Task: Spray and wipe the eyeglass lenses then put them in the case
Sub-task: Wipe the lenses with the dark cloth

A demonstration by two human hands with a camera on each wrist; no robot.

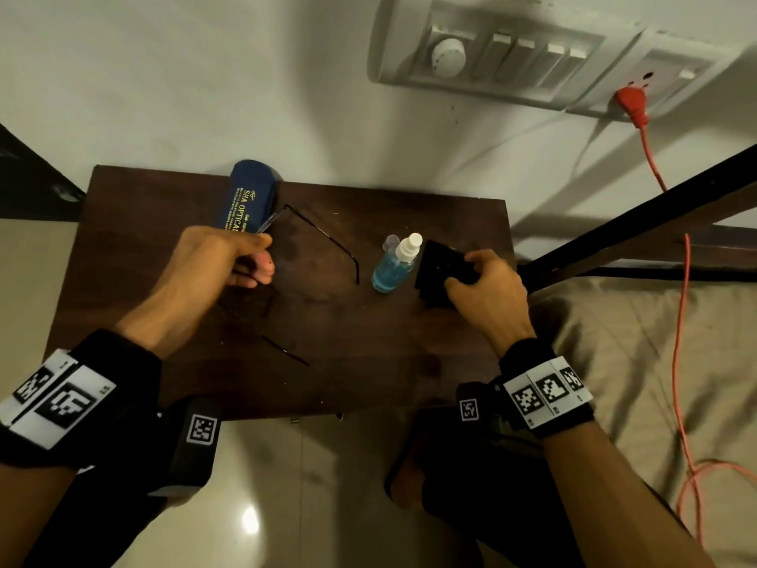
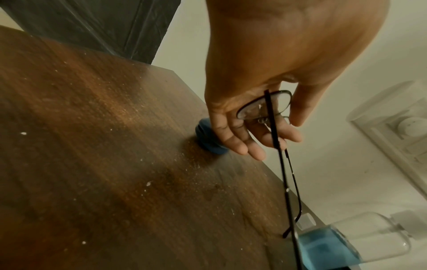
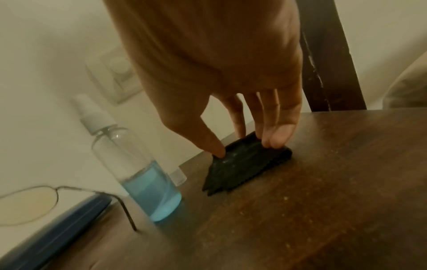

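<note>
My left hand (image 1: 264, 256) (image 2: 275, 127) pinches the thin black-rimmed eyeglasses (image 1: 319, 235) (image 2: 263, 106) by one lens rim and holds them above the dark wooden table (image 1: 368, 342), their temples unfolded. The second lens (image 3: 27, 204) shows at the left of the right wrist view. A blue case (image 1: 250, 194) (image 2: 205, 138) (image 3: 57, 233) lies shut at the table's back left, just beyond that hand. At the right, my right hand (image 1: 458, 276) (image 3: 247, 148) pinches a folded black cloth (image 1: 438, 264) (image 3: 242, 169) lying on the table. A spray bottle (image 1: 393, 264) (image 3: 143, 173) (image 2: 358, 241) with blue liquid stands beside the cloth.
A small clear cap (image 1: 391, 241) (image 3: 180, 176) sits behind the bottle. A switch panel (image 1: 512, 55) is on the wall, with a red plug (image 1: 631, 104) and an orange cord hanging down. A dark bed frame (image 1: 639, 223) and beige bedding (image 1: 635, 362) border the table's right side.
</note>
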